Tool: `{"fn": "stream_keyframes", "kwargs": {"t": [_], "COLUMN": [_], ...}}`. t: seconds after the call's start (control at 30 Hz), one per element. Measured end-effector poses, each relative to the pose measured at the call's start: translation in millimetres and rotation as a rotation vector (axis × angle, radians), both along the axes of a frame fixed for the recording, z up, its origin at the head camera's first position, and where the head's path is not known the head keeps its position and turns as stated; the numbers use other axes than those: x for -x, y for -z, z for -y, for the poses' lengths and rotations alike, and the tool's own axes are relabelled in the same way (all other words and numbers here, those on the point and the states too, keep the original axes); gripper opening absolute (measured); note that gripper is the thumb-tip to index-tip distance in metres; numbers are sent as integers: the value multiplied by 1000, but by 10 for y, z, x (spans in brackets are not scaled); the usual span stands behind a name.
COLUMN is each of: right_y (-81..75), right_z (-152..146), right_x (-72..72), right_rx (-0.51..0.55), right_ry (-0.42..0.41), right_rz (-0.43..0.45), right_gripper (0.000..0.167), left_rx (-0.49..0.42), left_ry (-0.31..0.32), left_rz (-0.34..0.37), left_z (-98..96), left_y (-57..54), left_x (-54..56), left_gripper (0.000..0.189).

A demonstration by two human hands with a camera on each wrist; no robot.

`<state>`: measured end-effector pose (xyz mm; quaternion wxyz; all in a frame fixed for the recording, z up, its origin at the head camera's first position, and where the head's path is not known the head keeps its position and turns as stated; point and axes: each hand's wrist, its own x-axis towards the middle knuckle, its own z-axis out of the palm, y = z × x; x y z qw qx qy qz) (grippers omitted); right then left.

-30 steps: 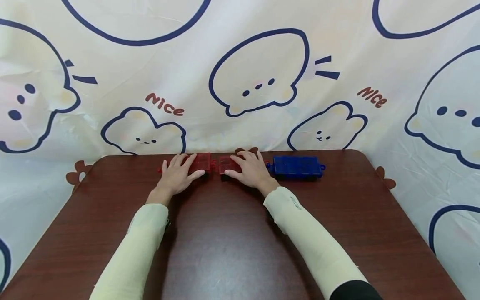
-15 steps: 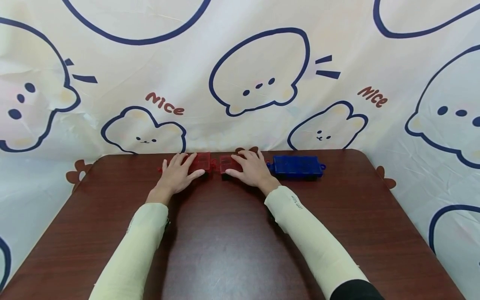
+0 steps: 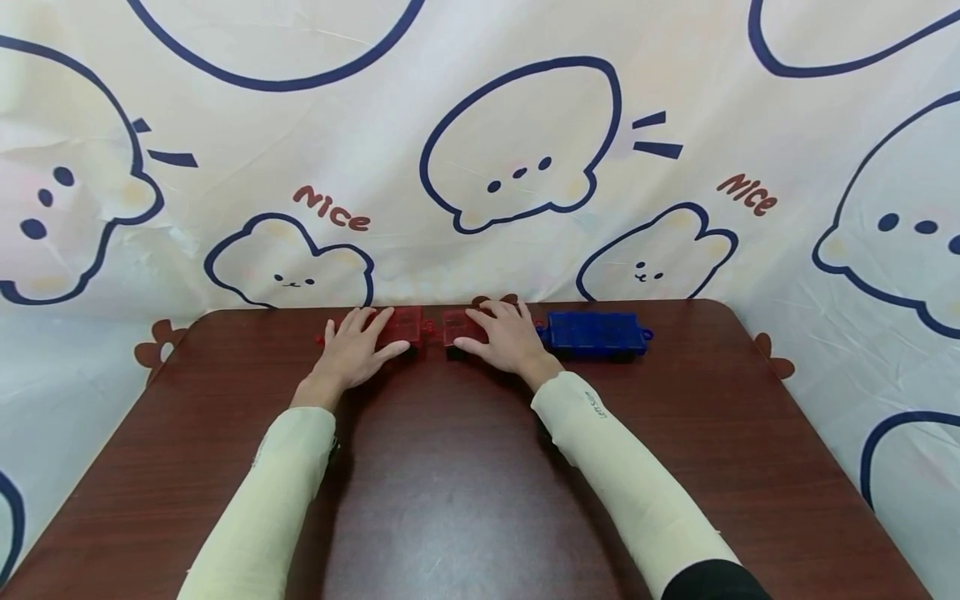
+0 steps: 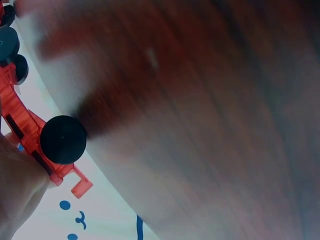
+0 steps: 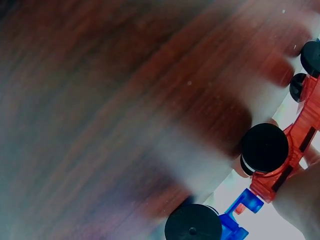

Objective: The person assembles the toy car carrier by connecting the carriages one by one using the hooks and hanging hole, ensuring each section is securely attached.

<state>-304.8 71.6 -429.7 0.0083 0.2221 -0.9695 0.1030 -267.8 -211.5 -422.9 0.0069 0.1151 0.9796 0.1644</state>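
Head view shows the left hand [image 3: 352,346] gripping the left red toy wagon [image 3: 401,325] and the right hand [image 3: 510,340] the right red toy wagon [image 3: 455,328], far on the table [image 3: 450,467], where uneven lifting could unhook the apparently coupled blue toy wagon [image 3: 596,333].

Small booth-type setup, walled in by printed cloth [image 3: 480,268] on far, left and right sides. Cloth is pale, creased, with navy cartoon animal outlines [image 3: 519,172], brown flowers [image 3: 161,332] and "Nice" lettering [image 3: 330,210], so nursery-style decor. Dark red-brown wood-grain surface [image 3: 442,450], rounded far corners, runs up to the cloth. Left red toy wagon [image 3: 403,325], right red toy wagon [image 3: 454,330] and blue toy wagon [image 3: 596,332] line its far edge. Home, office or lab: can't tell.
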Motion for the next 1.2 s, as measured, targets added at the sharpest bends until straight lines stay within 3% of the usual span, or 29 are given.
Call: {"fn": "stream_keyframes", "kwargs": {"t": [0.47,1.2], "right_y": [-17,-10], "right_z": [12,5], "right_x": [-3,32], "right_rx": [6,3], "right_ry": [3,-3], "right_rz": [6,22], "right_gripper": [75,77], "left_rx": [67,69], "left_ry": [20,22], "left_rz": [-4,-1], "left_z": [13,9], "left_y": [61,4], "left_x": [31,-1], "left_gripper": [84,84]}}
